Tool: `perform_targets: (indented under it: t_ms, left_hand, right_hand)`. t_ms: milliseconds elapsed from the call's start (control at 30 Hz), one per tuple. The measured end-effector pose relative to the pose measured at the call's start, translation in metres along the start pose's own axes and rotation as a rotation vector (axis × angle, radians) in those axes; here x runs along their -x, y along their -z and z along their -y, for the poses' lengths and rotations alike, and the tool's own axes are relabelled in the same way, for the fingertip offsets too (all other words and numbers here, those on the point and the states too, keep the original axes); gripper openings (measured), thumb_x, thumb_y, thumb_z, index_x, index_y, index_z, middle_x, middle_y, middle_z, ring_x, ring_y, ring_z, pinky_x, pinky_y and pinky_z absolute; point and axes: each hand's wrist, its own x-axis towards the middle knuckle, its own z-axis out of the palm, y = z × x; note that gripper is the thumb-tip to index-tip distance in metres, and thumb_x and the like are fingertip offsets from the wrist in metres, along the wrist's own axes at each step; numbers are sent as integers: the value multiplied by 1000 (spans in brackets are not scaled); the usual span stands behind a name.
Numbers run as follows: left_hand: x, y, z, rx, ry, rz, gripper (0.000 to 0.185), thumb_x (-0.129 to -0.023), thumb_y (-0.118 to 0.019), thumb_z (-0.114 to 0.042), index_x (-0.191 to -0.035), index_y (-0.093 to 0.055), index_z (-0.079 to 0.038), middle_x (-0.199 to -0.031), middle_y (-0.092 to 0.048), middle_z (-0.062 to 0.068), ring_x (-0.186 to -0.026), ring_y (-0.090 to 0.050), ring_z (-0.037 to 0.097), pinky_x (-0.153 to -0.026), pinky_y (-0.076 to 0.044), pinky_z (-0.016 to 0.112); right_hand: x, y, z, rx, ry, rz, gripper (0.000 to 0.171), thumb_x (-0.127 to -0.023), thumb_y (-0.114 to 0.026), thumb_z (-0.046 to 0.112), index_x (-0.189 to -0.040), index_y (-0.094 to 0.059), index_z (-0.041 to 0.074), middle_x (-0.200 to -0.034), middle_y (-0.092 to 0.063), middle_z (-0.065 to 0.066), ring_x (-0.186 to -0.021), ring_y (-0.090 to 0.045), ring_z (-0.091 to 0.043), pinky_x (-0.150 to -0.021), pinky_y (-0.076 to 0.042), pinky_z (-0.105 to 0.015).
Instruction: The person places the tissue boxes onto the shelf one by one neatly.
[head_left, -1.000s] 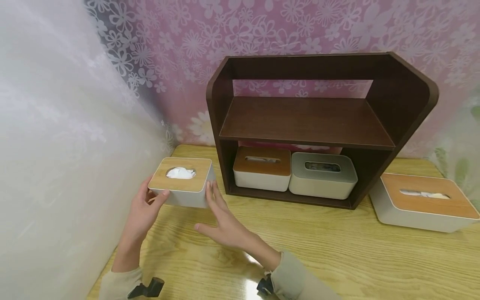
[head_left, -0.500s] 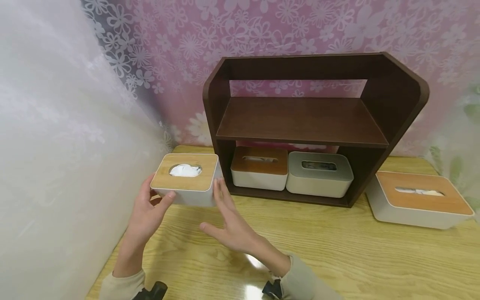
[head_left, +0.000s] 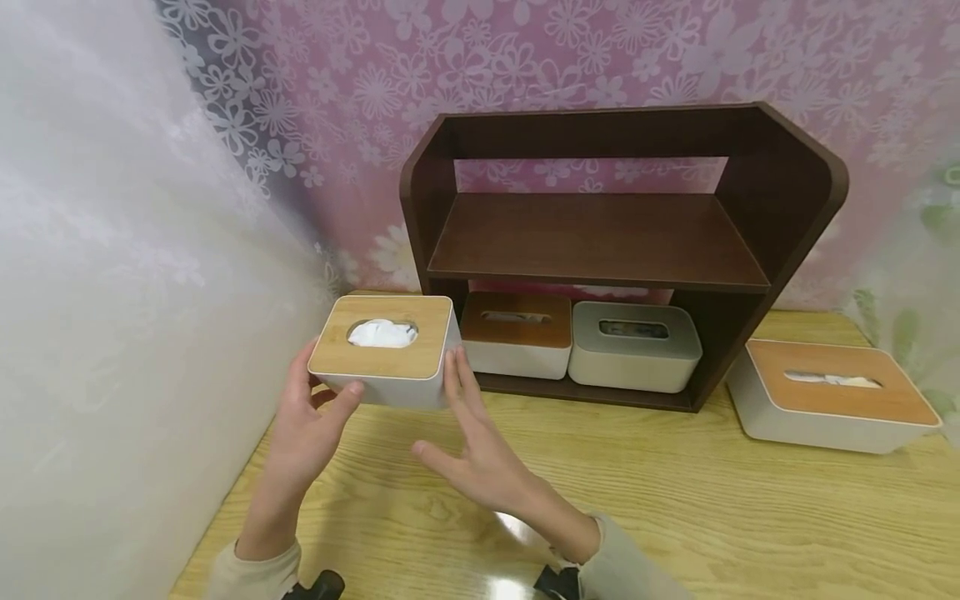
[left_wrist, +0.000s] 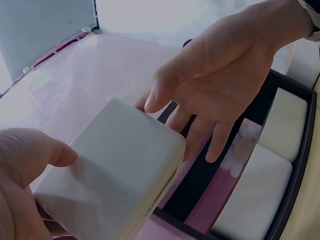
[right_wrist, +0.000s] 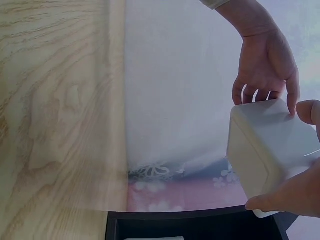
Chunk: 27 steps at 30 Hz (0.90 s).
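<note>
A white tissue box point(head_left: 405, 363) with a light wooden lid is held up off the table, left of the dark shelf; white tissue shows in its oval slot. My left hand point(head_left: 311, 429) grips its left end, thumb on the front wall and fingers mostly hidden behind and under it. Against the box's right end lie the extended fingers of my right hand point(head_left: 480, 458), its thumb spread away from the box. The left wrist view shows the plain white wall of this tissue box point(left_wrist: 117, 157) between both hands.
The dark brown shelf point(head_left: 600, 237) stands at the back. Its lower level holds a brown-lidded tissue box point(head_left: 517, 358) and a grey-green-lidded one point(head_left: 633, 367) side by side. Right of the shelf, a larger wooden-lidded tissue box point(head_left: 832, 425) sits on the table point(head_left: 675, 500). A pale curtain point(head_left: 112, 333) hangs at left.
Both hands have brought the tissue box rightward and slightly upward, so it now overlaps the shelf's left side in the head view. The head view has shifted a little; the other boxes stay put.
</note>
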Motion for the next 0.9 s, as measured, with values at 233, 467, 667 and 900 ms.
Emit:
perform_targets:
  t_ms: [233, 467, 667, 900]
  left_hand:
    - [1, -12, -12, 67, -59, -17, 70, -92, -62, 4, -153, -30, -7, -127, -46, 3, -110, -45, 18, -93, -40, 25]
    - [0, -21, -19, 125, -210, 13, 75, -88, -62, 9, -154, -31, -8, -132, -49, 6, -112, -47, 21, -94, -40, 27]
    - [-5, -26, -22, 109, -321, 97, 88, -85, -61, 15, -159, -20, -11, -151, -40, 12, -119, -44, 20, -100, -39, 24]
    - [-10, -34, -30, 134, -321, 184, 96, -85, -63, 14, -161, -10, -15, -163, -21, 6, -129, -38, 21, -106, -36, 24]
  right_hand:
    - [5, 10, 7, 25, 51, -62, 106, -92, -70, 20, -159, 11, 28, -165, 20, 3, -152, 8, -25, -114, -12, -64]
    - [7, 23, 10, 37, 71, -116, 108, -91, -70, 14, -159, 12, 28, -165, 19, 6, -152, 8, -22, -114, -12, -64]
    - [8, 34, 13, 10, 55, -164, 110, -90, -70, 12, -159, 14, 26, -165, 17, 6, -152, 9, -24, -114, -8, -66]
    - [9, 48, 13, 32, 79, -232, 110, -88, -71, 10, -160, 11, 27, -166, 12, 8, -152, 8, -21, -116, -7, -64]
